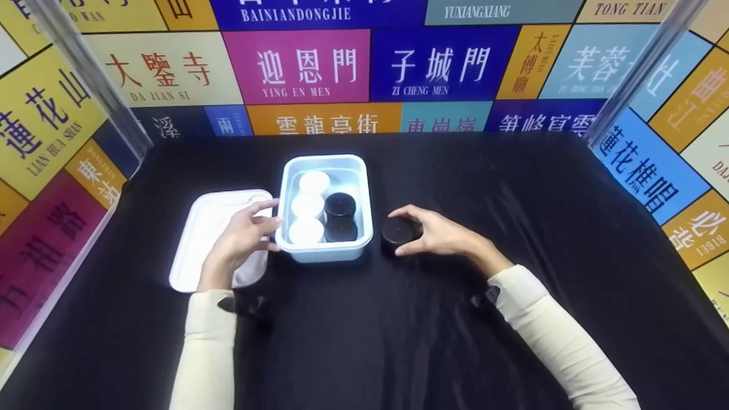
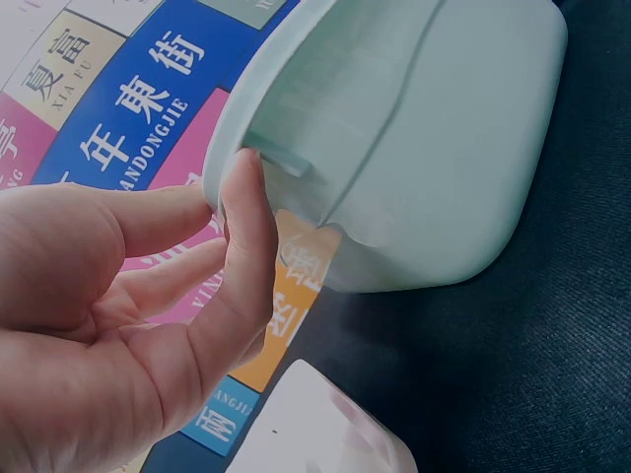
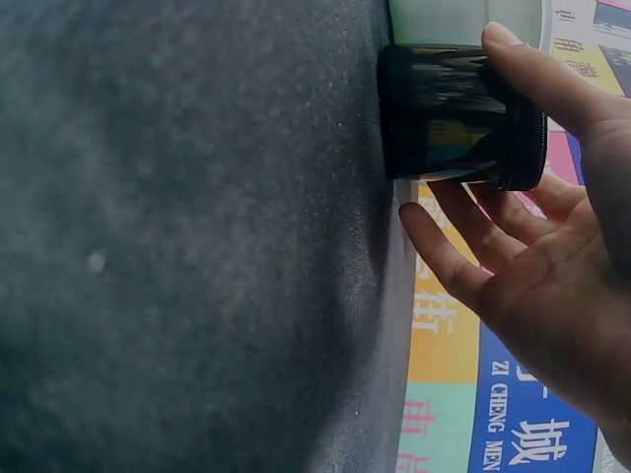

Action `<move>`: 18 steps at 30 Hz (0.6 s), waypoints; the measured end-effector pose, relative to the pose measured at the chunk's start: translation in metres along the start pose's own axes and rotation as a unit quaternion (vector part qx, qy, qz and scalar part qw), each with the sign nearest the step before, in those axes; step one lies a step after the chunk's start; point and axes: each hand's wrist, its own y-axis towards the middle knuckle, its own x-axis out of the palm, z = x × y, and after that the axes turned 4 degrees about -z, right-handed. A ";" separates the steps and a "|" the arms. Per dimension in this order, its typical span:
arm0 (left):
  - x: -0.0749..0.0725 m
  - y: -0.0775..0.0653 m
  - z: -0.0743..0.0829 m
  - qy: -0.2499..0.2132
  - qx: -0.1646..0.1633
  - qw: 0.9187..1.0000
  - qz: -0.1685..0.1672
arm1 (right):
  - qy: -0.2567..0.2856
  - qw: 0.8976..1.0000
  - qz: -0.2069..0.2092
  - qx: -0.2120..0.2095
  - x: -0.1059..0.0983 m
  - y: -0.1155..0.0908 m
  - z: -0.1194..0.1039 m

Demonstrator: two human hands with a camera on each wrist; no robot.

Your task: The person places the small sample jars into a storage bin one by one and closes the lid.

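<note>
My left hand (image 1: pixel 242 236) is at the left side of a pale blue plastic box (image 1: pixel 327 255), its fingertips and thumb at the rim; the left wrist view shows the bent fingers (image 2: pixel 246 227) close against that rim. Inside the box stand several white-topped jars (image 1: pixel 307 205) in a column, with two black jars (image 1: pixel 340 204) beside them. Just right of the box, my right hand (image 1: pixel 435 230) holds another black jar (image 3: pixel 449 118) between thumb and fingers, around its lid end. That jar is upright with its base at the black cloth.
A white lid (image 1: pixel 199 239) lies flat left of the box, partly under my left hand and forearm. Black cloth (image 1: pixel 512 188) covers the table. Printed panels (image 1: pixel 313 65) stand behind and at both sides, with clear upright posts (image 1: pixel 638 74) at the corners.
</note>
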 end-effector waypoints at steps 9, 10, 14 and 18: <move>0.001 0.000 0.002 0.008 -0.005 1.000 0.006 | 0.018 1.000 0.009 0.010 -0.006 -0.002 -0.003; 0.000 0.000 0.002 0.008 -0.006 1.000 0.007 | 0.015 1.000 0.011 0.010 -0.007 -0.001 -0.004; -0.001 0.000 0.001 0.011 -0.008 1.000 0.005 | 0.001 1.000 0.017 0.007 -0.014 -0.001 -0.009; -0.001 0.000 0.001 0.014 -0.006 1.000 0.004 | -0.010 1.000 0.024 0.000 -0.022 -0.001 -0.016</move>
